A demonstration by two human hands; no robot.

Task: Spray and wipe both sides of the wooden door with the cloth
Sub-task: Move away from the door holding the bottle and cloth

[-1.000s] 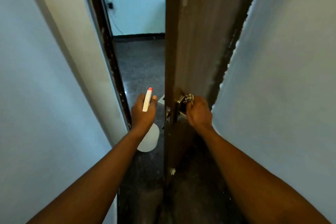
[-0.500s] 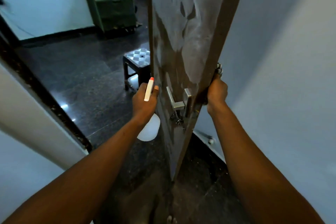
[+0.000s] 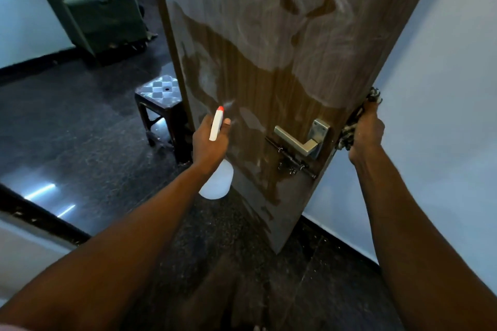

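Gripping left hand (image 3: 211, 142): fingers curled round the spray bottle (image 3: 216, 183), nozzle pointing forward.
Right hand (image 3: 367, 133): fingers hold the cloth (image 3: 348, 133) at the edge of the wooden door (image 3: 269, 48).
Door face: half open, streaked with pale film.
Progress: this side seems sprayed, wiping unfinished; other side hidden.

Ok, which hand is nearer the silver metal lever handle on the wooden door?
Right. The right hand, holding the patterned cloth, grips the edge of the door just right of the handle; the left hand, holding the white spray bottle, is farther off to its left.
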